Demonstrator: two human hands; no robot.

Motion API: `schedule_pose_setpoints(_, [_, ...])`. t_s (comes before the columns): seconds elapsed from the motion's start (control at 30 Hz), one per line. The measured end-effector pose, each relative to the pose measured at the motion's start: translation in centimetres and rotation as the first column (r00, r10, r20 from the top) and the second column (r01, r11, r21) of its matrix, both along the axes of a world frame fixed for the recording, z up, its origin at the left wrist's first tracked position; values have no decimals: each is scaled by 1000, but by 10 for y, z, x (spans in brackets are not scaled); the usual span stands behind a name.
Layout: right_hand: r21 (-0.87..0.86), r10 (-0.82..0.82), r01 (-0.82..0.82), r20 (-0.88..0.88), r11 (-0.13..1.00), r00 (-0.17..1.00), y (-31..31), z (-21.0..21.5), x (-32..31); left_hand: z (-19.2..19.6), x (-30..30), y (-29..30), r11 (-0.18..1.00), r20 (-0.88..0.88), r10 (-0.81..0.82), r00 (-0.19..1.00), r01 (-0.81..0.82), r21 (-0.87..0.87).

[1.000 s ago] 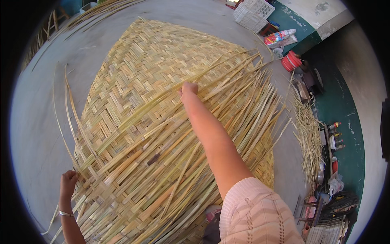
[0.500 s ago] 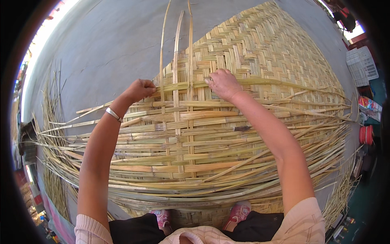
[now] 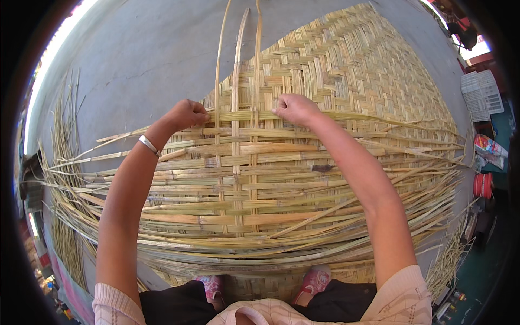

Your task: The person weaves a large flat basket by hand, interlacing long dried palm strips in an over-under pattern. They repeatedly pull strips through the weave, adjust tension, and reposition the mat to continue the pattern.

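A partly woven mat of split cane strips (image 3: 346, 70) lies on the floor before me. One greenish strip (image 3: 246, 116) runs crosswise between my hands, crossing three upright strips whose loose ends stick out past the mat's edge. My left hand (image 3: 189, 114), with a silver bangle on its wrist, pinches this strip at the mat's left edge. My right hand (image 3: 295, 109) is closed on the same strip just right of the upright strips, its fingers curled. Nearer to me, several loose crosswise strips (image 3: 227, 219) lie in rows over the mat, some passing under the uprights.
More thin strips (image 3: 67, 135) are heaped at the left, and others (image 3: 449, 260) lie at the lower right. Along the right edge stand a white plastic crate (image 3: 481, 95), a colourful bag (image 3: 490, 149) and a red spool (image 3: 483, 186). My feet in pink shoes (image 3: 314, 281) are at the mat's near side.
The crosswise strip has come nearer to me, narrowing the gap to the row below it. My right hand's fingers are curled more tightly. The view has shifted slightly.
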State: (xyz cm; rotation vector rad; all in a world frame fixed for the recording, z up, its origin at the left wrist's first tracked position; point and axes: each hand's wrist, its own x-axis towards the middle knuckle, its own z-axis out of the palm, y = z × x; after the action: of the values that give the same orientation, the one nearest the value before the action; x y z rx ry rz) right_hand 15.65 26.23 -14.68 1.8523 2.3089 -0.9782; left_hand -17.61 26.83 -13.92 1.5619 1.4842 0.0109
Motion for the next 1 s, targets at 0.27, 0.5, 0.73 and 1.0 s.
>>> schedule_pose_setpoints(0.27, [-77, 18, -19, -11, 997, 1000, -19, -5, -2, -11, -9, -11, 996, -12, -50, 999, 51, 67])
schedule_pose_setpoints(0.5, [-144, 134, -142, -64, 979, 989, -20, 11, 9, -12, -12, -26, 995, 62, -4, 998, -3, 101])
schedule_pose_setpoints(0.73, [-165, 227, -228, -22, 960, 974, -3, 16, 9, -11, -6, -38, 986, 11, 39, 999, -41, 159])
schedule_pose_setpoints(1.0, [-182, 194, -190, 3, 965, 981, -2, 9, 6, -7, -1, -50, 969, -90, 36, 995, -13, 247])
